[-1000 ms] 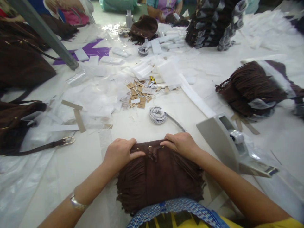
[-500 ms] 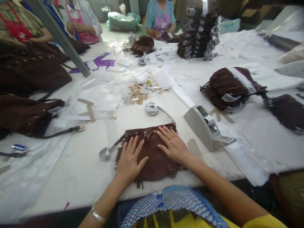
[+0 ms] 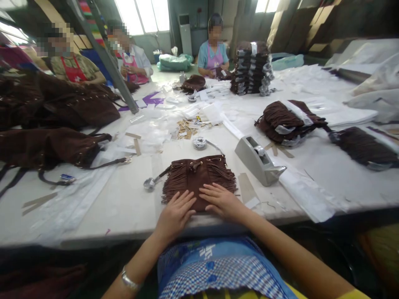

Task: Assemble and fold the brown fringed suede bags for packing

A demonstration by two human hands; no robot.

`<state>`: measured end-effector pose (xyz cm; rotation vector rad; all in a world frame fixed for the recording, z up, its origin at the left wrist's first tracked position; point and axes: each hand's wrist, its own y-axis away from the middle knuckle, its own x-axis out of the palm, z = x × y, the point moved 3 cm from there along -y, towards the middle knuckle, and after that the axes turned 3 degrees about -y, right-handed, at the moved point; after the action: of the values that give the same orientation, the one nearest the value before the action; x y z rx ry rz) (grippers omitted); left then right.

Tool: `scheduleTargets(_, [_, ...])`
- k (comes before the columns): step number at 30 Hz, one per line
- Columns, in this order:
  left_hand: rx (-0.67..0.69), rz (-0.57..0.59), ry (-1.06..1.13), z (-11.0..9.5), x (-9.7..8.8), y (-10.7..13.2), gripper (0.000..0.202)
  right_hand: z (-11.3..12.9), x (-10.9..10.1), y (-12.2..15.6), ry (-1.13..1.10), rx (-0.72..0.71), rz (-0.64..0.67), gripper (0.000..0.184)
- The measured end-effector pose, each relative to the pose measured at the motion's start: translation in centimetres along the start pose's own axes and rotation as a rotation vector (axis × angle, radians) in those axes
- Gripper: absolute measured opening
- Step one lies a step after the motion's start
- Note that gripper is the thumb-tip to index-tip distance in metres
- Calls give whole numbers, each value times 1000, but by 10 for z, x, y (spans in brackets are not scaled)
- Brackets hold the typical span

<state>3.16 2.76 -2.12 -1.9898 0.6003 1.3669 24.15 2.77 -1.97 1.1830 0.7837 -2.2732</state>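
A dark brown fringed bag (image 3: 197, 178) lies flat on the white table in front of me, its eyelets and drawstring along the far edge. My left hand (image 3: 177, 211) rests on its lower left part with fingers stretched out. On the lower right part lies my right hand (image 3: 222, 202), fingers also extended and palm down. Neither hand grips anything. From the bag's upper corners run strap ends in clear wrap, one coiled beyond the bag (image 3: 199, 143) and one bundled at its left (image 3: 149, 184).
A grey tape dispenser (image 3: 258, 160) stands to the right. Wrapped fringed bags (image 3: 288, 120) lie beyond it, with a tall stack (image 3: 251, 68) farther back. Brown bags (image 3: 52, 145) pile up at left near a metal post (image 3: 109, 54). Cardboard tags (image 3: 186, 128) lie mid-table; several people sit beyond.
Both my hands have slid from the bag's upper part toward its near edge. Its side fringe now shows spread out on both sides. The camera view has tilted up.
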Motion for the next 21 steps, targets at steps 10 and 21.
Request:
scheduleTargets(10, [-292,-218,76,48,-16,-102,47,-33,-20,-66,-44,275,-306,29])
scheduleTargets(21, [-424,-348,98,67,11,-101,66,-41,-16,-99,110,310,-233,42])
